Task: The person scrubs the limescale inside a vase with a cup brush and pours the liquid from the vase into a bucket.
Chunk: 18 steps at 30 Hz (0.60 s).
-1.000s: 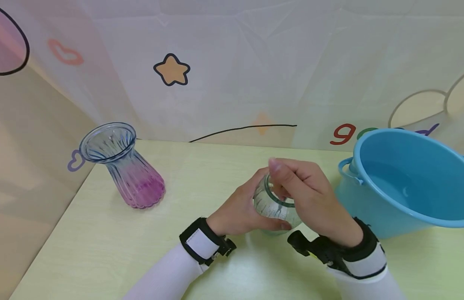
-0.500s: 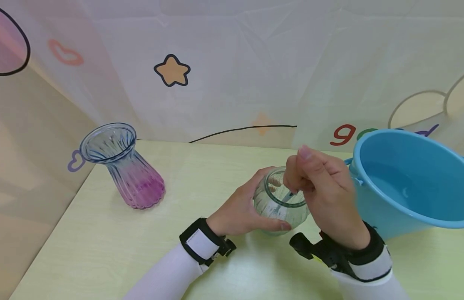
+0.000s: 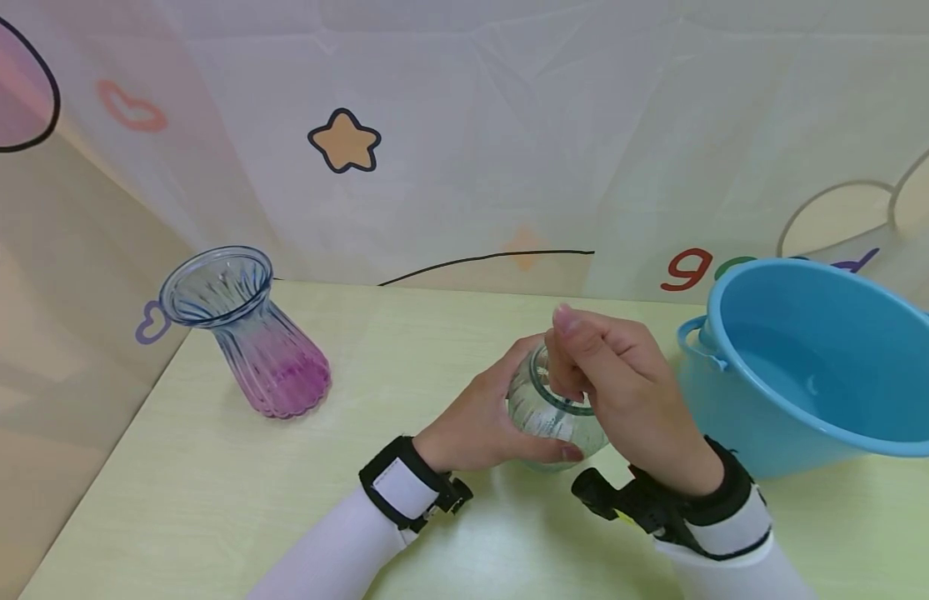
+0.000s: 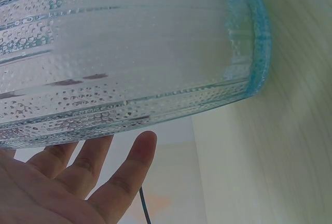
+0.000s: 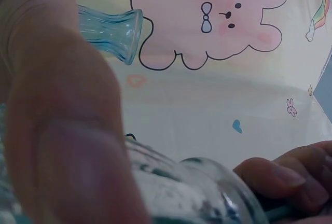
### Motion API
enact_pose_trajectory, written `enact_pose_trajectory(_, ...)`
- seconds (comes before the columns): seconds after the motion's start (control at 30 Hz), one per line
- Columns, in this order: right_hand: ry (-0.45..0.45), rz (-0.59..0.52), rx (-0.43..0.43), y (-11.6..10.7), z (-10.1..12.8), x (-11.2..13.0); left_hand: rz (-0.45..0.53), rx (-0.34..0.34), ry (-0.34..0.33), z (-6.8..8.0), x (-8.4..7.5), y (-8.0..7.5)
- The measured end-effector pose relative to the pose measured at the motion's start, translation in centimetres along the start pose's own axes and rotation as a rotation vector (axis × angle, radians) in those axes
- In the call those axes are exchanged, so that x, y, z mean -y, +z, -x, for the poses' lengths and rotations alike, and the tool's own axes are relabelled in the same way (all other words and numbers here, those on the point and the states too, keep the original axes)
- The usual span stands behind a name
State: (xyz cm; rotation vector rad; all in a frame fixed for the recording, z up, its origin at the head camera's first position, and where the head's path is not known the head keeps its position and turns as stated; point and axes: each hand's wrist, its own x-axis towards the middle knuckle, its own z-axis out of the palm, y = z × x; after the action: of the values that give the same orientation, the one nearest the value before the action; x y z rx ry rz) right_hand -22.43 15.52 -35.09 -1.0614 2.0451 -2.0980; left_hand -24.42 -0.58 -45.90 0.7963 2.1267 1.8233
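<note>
A clear textured glass jar point(image 3: 535, 417) stands on the table point(image 3: 299, 508), its mouth tipped toward me in the head view. My left hand point(image 3: 490, 421) grips its side, thumb across the front and fingers behind. In the left wrist view, the fingers point(image 4: 124, 182) lie along the jar's ribbed wall point(image 4: 140, 53). My right hand point(image 3: 621, 396) is curled at the jar's mouth, fingertips inside the rim. Between its fingers point(image 5: 285, 175), the right wrist view shows a bit of a thin teal stick point(image 5: 280, 212); its other end is hidden. A white patch shows through the glass.
To the left, a ribbed glass vase point(image 3: 284, 367) shades from blue to pink. A light blue bucket point(image 3: 726, 417) with a handle stands close to my right hand. Behind the table hangs a printed cloth point(image 3: 449, 150).
Half a second ago my right hand was raised up and right, baring part of the stick; now it is back down at the mouth. My left hand and the jar have not moved.
</note>
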Motion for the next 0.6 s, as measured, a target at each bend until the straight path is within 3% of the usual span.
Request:
enact_pose_trajectory(0.27,0.095,0.184,0.015,0.07,0.04,0.31,0.007,0.004,0.019,-0.1,0.08,0.0)
enact_pose_trajectory(0.6,0.09,0.21,0.01,0.21,0.04,0.23,-0.021,-0.001,0.026,-0.08,0.01,0.04)
